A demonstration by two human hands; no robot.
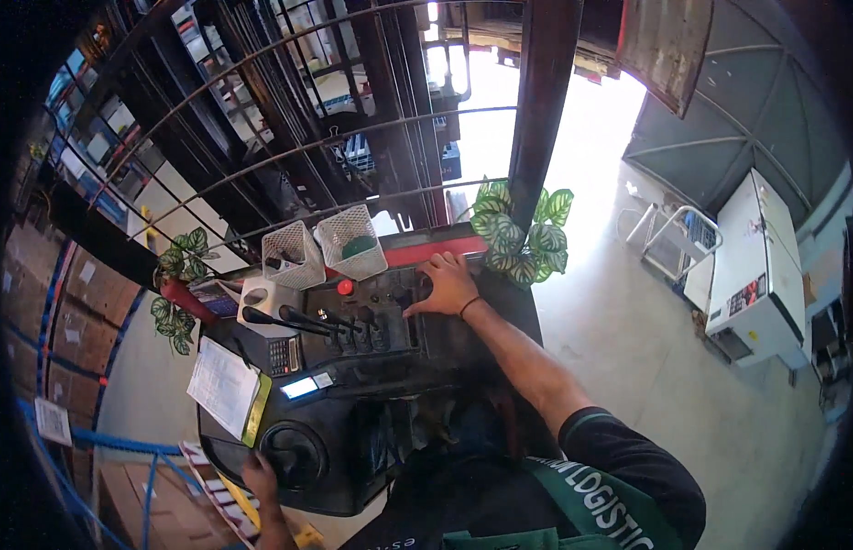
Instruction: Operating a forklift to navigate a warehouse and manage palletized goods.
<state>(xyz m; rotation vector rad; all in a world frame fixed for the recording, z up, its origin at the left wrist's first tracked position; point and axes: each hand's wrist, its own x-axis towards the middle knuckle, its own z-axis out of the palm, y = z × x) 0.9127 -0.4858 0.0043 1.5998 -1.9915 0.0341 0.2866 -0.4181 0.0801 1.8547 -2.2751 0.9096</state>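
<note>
My right hand (448,285) reaches forward onto the black dashboard of a forklift. Its thumb and fingers are spread apart, touching the panel near the red ledge. Left of it stand several black control levers (338,332) and a red push button (345,288). Low on the left, my left hand (260,478) is beside the black steering wheel (294,453); its fingers are too dark and partly hidden to read. A clipboard with papers (227,390) lies just ahead of it. Near the levers are a calculator (284,356) and a small lit display (306,386).
Two white baskets (351,242), a paper roll (258,298) and leafy plants (518,234) line the dashboard. Beyond are a metal guard grille and the mast (294,119). A white cabinet (756,261) and a step ladder (678,240) stand right; strapped cartons (78,302) are left.
</note>
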